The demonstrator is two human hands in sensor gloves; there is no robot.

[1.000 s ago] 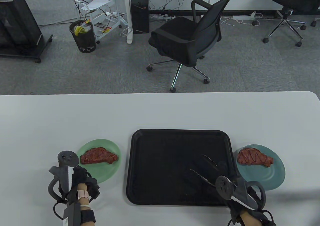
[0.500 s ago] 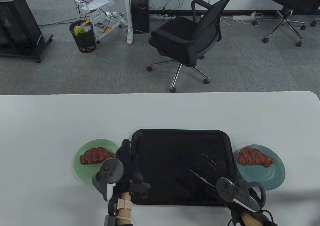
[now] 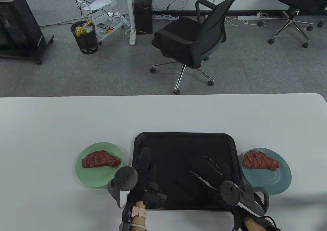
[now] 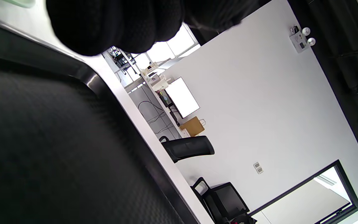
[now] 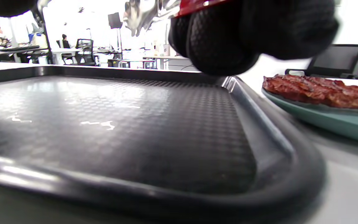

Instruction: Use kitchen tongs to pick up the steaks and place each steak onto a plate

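Reaching over the flat black plastic tray's [image 3: 184,139] left edge, the left hand [image 3: 146,164] holds nothing, fingers straight. Right hand [image 3: 245,197] grips metal tongs [image 3: 207,173], blades parted above the tray. Steaks lie on flanking plates.

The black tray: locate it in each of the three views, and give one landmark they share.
Table view: the tray lies at bottom centre, between the two plates.
Left wrist view: it fills the left and lower part, its rim running diagonally under the gloved fingers.
Right wrist view: it spans the left and middle, floor and near rim in front.
Shared landmark: the tray's raised rim against the white table.
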